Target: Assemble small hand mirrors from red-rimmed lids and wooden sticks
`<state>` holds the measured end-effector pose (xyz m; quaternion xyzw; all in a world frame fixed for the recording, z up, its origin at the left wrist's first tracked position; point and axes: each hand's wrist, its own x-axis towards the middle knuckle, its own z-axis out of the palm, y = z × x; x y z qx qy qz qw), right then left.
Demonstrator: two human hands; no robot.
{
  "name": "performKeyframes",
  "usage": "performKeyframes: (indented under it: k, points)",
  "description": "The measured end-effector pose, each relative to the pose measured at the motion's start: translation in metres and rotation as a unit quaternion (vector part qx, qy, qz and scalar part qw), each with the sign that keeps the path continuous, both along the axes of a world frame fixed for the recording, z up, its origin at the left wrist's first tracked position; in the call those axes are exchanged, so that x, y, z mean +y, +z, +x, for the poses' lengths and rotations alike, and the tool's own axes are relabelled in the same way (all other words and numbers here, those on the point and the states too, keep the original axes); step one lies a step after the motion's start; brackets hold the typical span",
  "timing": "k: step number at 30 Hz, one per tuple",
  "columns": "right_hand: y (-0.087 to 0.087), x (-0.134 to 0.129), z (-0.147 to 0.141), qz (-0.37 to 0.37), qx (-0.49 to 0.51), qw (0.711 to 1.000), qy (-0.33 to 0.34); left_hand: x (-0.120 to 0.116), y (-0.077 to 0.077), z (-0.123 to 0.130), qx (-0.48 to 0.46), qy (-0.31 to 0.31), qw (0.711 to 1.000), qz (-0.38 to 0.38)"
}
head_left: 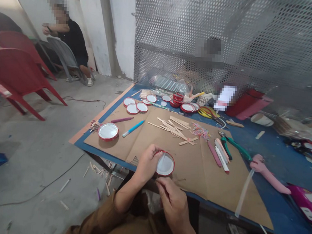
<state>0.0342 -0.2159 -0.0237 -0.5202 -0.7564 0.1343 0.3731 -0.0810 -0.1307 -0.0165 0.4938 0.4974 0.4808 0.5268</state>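
My left hand grips the left edge of a small round disc with a white face and red rim, tilted up above the table's front edge. Just below that disc, my right hand is closed in a pinch; whatever sits between its fingertips is too small to make out. A similar red-rimmed piece with thin sticks at its upper left lies on the brown cardboard. Thin wooden sticks lie beyond my hands, beside a tangle of coloured bands.
More red-rimmed discs lie at the back. Pens, green-handled pliers and a pink glue gun are on the right. A perforated metal screen stands behind the blue table. A person sits far left near red chairs.
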Motion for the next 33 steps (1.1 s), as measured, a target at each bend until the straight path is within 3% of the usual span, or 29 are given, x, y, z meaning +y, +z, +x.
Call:
performKeyframes:
  k: [4,10,12,17,23,26,28,30,33]
  points:
    - [-0.004,-0.002,0.0,-0.022,0.037,0.998,-0.045,-0.001,0.001,0.0,-0.006,-0.013,1.0,0.009]
    - [-0.003,-0.001,0.004,0.008,0.076,0.996,-0.045,0.001,0.002,0.0,-0.05,-0.001,0.999,0.014]
    - [0.004,0.0,0.005,0.012,0.068,0.997,-0.02,0.001,0.003,-0.001,-0.065,0.005,0.998,0.012]
    - [0.025,0.005,0.011,0.071,-0.082,0.991,0.078,-0.001,0.0,0.0,-0.052,0.004,0.998,0.02]
    - [0.037,0.006,0.023,-0.058,-0.114,0.985,0.112,-0.002,-0.001,0.0,-0.043,0.011,0.999,0.028]
    - [0.036,0.005,0.027,-0.137,-0.055,0.986,0.075,-0.001,-0.001,0.0,-0.074,0.037,0.996,0.03]
    - [0.036,0.008,0.028,-0.15,0.0,0.989,0.006,-0.001,-0.001,0.0,-0.071,0.036,0.996,0.031]
    - [0.037,0.015,0.026,-0.12,0.03,0.99,-0.065,-0.002,-0.002,-0.001,-0.04,0.018,0.998,0.035]
    - [0.039,0.032,0.021,-0.051,0.016,0.992,-0.11,-0.004,-0.002,-0.002,0.0,-0.019,0.998,0.057]
